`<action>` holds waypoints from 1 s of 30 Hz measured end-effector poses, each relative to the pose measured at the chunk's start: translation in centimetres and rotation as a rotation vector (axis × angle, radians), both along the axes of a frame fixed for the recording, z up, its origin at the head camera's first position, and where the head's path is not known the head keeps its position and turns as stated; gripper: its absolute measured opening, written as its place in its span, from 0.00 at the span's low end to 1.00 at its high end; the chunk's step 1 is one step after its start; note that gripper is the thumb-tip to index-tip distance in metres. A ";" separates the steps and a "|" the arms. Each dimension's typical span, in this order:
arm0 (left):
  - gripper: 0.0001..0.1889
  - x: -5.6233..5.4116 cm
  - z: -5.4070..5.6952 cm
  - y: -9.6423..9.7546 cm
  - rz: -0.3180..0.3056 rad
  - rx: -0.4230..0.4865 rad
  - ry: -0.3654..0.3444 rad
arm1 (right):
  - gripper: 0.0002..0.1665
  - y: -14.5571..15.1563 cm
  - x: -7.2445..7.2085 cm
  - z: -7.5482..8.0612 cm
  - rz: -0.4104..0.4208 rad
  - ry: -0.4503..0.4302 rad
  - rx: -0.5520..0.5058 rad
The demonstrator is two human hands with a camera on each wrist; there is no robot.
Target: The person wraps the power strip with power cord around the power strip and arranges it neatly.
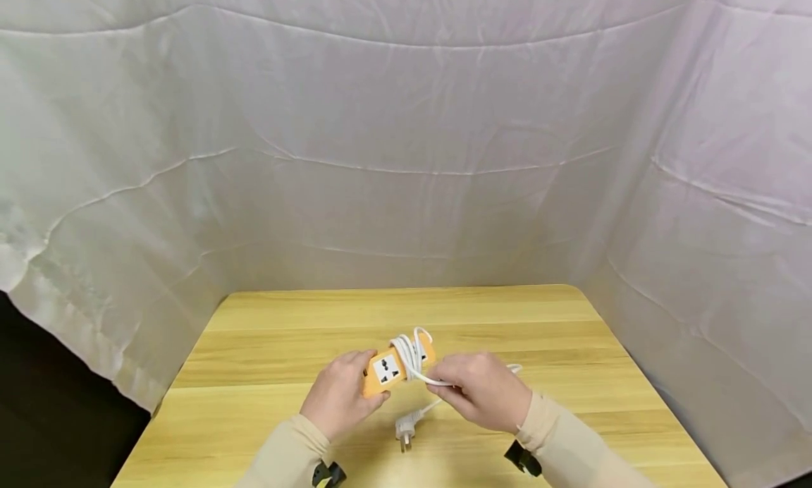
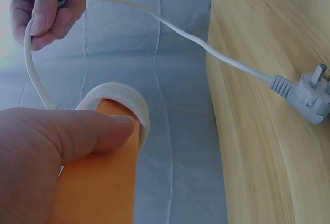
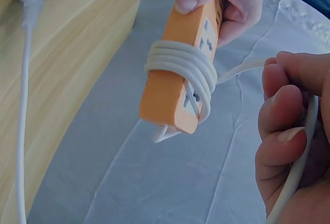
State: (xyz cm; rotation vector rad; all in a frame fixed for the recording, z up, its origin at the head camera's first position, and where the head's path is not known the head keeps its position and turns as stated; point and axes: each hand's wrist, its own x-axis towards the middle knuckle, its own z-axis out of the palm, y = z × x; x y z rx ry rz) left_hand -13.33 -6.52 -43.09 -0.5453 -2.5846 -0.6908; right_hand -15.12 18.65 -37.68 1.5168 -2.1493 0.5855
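1. Left hand grips orange power strip above tabletop.
2. Right hand holds white cord, wound around the power strip.
3. Head view: plug shows between the 2 hands.

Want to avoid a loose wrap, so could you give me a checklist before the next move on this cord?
1. Left hand grips the orange power strip: ok.
2. Right hand holds the white cord: ok.
3. Cord wound around the strip: ok, several turns near one end.
4. Plug secured: not ok, it is loose at the cord's end.
5. Turns tight enough: cannot tell, tension does not show.
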 end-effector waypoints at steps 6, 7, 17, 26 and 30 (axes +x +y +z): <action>0.35 -0.1 0.2 -0.5 0.047 0.016 0.019 | 0.03 0.0 0.6 -0.2 -0.018 -0.038 0.001; 0.35 -0.1 0.3 -0.6 0.051 0.022 0.017 | 0.04 0.0 0.7 -0.3 -0.020 -0.046 0.003; 0.36 -0.2 0.6 -1.4 0.076 0.040 0.037 | 0.08 -0.2 2.0 -1.1 -0.033 -0.224 -0.026; 0.35 -0.2 1.0 -1.9 0.067 0.062 0.064 | 0.11 -0.8 2.7 -3.5 0.063 -0.377 -0.016; 0.35 -0.2 1.2 -2.3 0.068 0.076 0.073 | 0.11 -1.0 3.0 -4.3 0.091 -0.457 -0.013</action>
